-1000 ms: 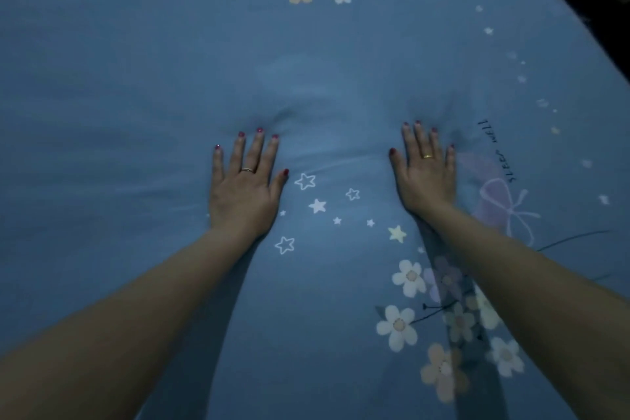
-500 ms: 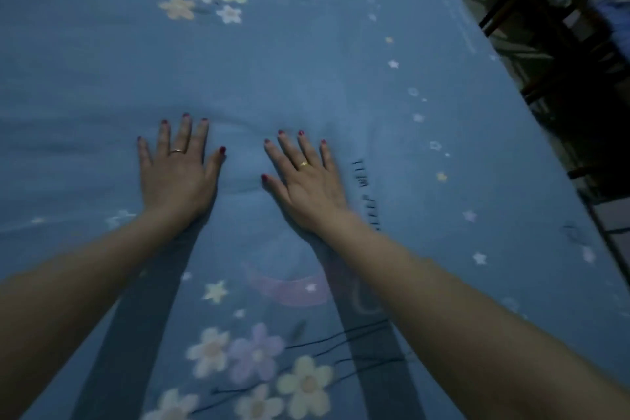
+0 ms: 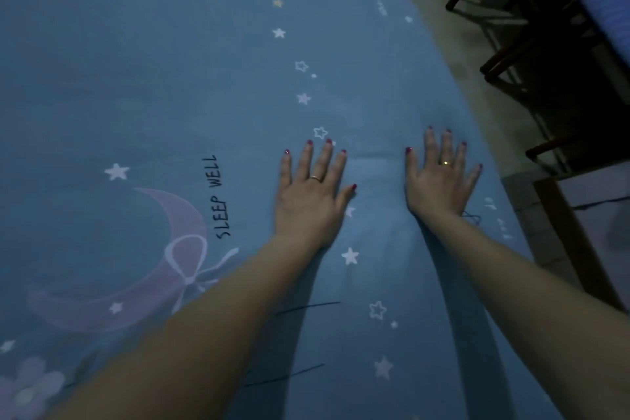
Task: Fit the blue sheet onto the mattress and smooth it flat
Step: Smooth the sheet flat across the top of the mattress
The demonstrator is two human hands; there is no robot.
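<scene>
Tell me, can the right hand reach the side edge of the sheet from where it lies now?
Probably yes. The right hand lies flat on the sheet, close to its side edge, and only bare cloth lies between them; nothing blocks the way.

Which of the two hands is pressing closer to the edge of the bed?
The right hand: it lies flat on the blue sheet near the floor-side edge, while the left hand rests further in, nearer the SLEEP WELL print.

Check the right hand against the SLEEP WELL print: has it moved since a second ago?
Yes. The right hand lay beside the SLEEP WELL print on the blue sheet; now it lies well to the right, near the sheet's edge.
</scene>
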